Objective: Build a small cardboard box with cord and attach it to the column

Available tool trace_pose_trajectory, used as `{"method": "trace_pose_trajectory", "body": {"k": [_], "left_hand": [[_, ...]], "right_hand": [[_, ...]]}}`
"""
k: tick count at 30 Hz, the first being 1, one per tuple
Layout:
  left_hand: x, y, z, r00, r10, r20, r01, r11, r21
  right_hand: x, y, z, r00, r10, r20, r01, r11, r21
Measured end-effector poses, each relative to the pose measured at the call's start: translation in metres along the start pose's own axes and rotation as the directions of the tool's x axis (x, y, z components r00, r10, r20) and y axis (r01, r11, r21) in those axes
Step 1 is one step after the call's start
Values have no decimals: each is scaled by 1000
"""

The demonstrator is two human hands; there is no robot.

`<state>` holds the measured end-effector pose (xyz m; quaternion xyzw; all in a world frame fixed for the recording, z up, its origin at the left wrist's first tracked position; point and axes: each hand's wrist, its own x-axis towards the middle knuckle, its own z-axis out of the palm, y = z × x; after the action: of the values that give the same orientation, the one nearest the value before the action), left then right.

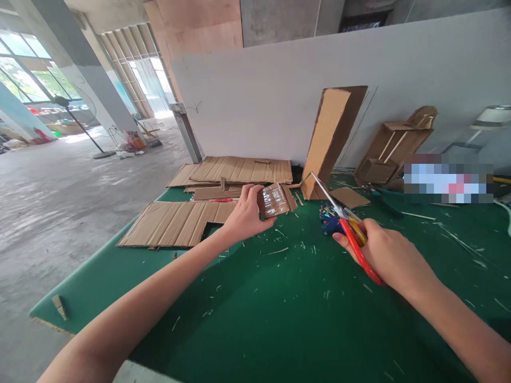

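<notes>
My left hand (248, 215) is closed round a small brown cardboard piece (274, 201), its face covered with something shiny and clear. The piece is raised over the table. On the right, my right hand (393, 252) grips a pair of red-handled scissors (353, 246), blades pointing up and away to the left. A yellow part (359, 234) shows beside the red handle; whether it belongs to the scissors I cannot tell. Past the blade tips a tall folded cardboard form (321, 141) stands upright. Beneath the scissors lies a dark blue object (330, 221) with coloured specks.
Corrugated cardboard sheets (175, 223) lie on the green table (247, 319), with more stacked behind. Thin scraps are strewn about. A cardboard structure with sticks (393, 141) leans on the white panel (255, 101), near a lamp (493, 116). The table's left edge drops to a concrete floor.
</notes>
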<state>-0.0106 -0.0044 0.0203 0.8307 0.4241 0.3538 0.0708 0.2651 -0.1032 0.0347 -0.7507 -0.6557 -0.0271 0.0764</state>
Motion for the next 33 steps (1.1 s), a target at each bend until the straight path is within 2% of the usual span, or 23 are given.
{"method": "trace_pose_trajectory", "body": {"k": [3, 5, 8, 11, 14, 16, 20, 24, 29, 33], "left_hand": [[3, -7, 2, 996, -90, 30, 94, 976, -195], [6, -10, 1, 975, -196, 101, 219, 908, -358], [11, -15, -1, 909, -332, 252, 417, 705, -574], [13, -19, 0, 864, -365, 346, 497, 511, -702], [12, -19, 1, 822, -371, 432, 562, 406, -721], [10, -17, 2, 802, -365, 474, 595, 406, -694], [8, -6, -2, 804, -314, 504, 593, 472, -652], [7, 2, -5, 794, -312, 521, 600, 532, -597], [7, 2, -3, 776, -357, 519, 626, 536, -566], [8, -1, -2, 771, -342, 537, 624, 571, -533]], "right_hand": [[-2, -2, -1, 1000, -2, 4, 1, 1000, 19], [-4, -2, -2, 1000, -12, -9, 12, 1000, 3], [-4, -2, -2, 997, -32, -74, 29, 999, -39], [-3, -1, 0, 990, -50, -135, 43, 997, -59], [-3, 0, 3, 981, -78, -175, 67, 995, -70], [-4, -1, 6, 981, -93, -170, 82, 994, -69], [-5, -3, 8, 982, -111, -151, 99, 991, -86], [-5, -4, 7, 985, -121, -124, 109, 989, -97], [-5, -3, 6, 985, -146, -91, 132, 981, -144], [-6, -3, 5, 986, -154, -59, 143, 978, -152]]}}
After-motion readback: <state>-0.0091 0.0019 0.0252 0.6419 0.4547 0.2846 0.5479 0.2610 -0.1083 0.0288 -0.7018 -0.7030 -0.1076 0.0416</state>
